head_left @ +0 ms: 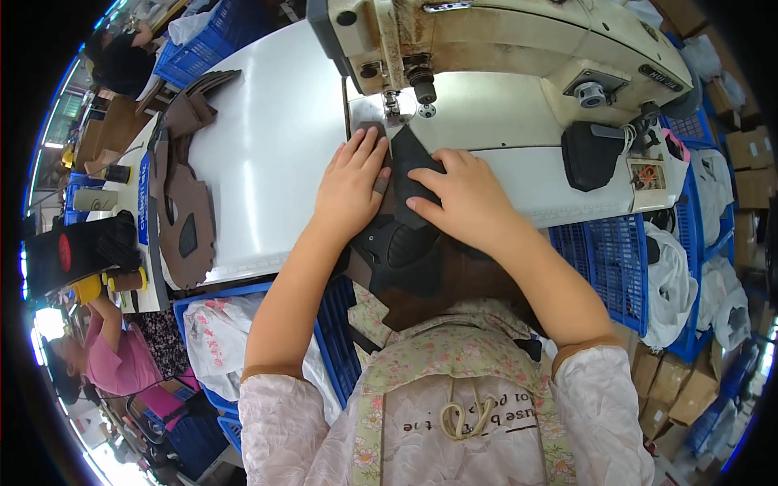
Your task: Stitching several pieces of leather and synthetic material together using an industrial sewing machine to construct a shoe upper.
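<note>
My left hand (354, 185) lies flat on a brown piece of material just in front of the sewing machine's presser foot (392, 107), its fingers stretched forward. A black pointed panel (413, 154) lies beside it, its tip close to the foot. On this panel's right edge rest the thumb and fingertips of my right hand (466, 193), spread apart and slightly bent. The panel belongs to or overlies a larger brown and black workpiece (405, 263), which hangs over the table's front edge onto my lap. The needle point is too small to make out.
The sewing machine (494, 40) spans the far side of the white table (271, 146). Brown cut pieces (186, 219) lie at its left edge. A black pouch (590, 154) sits right. Blue crates (604, 259) with white bags stand below. A person in pink (121, 356) works at left.
</note>
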A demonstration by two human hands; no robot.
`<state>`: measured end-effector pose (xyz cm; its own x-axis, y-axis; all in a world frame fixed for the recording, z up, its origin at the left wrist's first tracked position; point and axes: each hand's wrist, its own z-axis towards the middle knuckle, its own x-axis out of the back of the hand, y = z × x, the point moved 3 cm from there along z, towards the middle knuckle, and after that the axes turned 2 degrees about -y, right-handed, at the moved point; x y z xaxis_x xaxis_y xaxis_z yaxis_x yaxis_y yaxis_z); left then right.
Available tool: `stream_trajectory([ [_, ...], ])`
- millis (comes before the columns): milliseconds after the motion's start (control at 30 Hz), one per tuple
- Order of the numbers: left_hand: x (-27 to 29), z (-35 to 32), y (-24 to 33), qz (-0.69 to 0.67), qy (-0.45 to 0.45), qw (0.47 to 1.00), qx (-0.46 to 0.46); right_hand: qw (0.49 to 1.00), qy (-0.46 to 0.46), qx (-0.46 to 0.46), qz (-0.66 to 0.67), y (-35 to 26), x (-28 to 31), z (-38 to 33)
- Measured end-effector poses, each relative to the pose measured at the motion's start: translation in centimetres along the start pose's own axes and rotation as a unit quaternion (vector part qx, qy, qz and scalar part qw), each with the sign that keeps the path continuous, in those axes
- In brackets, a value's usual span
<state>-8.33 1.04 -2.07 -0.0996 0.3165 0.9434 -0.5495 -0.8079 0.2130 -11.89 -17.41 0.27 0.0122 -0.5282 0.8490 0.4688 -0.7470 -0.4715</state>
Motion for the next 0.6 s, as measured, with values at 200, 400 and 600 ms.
stream_trajectory([
  [200,0.3,-0.2,0.6,0.017,-0.002,1.000,0.006,0.996,0.083,0.018,0.034,-1.3,0.5,0.4],
  [400,0.3,-0.7,0.8,0.006,0.004,1.000,0.026,0.989,0.014,-0.055,0.139,0.1,0.0,2.0],
  [600,0.6,-0.9,0.9,0.007,-0.009,1.000,0.022,0.939,0.076,-0.153,0.299,1.5,0.9,2.9],
])
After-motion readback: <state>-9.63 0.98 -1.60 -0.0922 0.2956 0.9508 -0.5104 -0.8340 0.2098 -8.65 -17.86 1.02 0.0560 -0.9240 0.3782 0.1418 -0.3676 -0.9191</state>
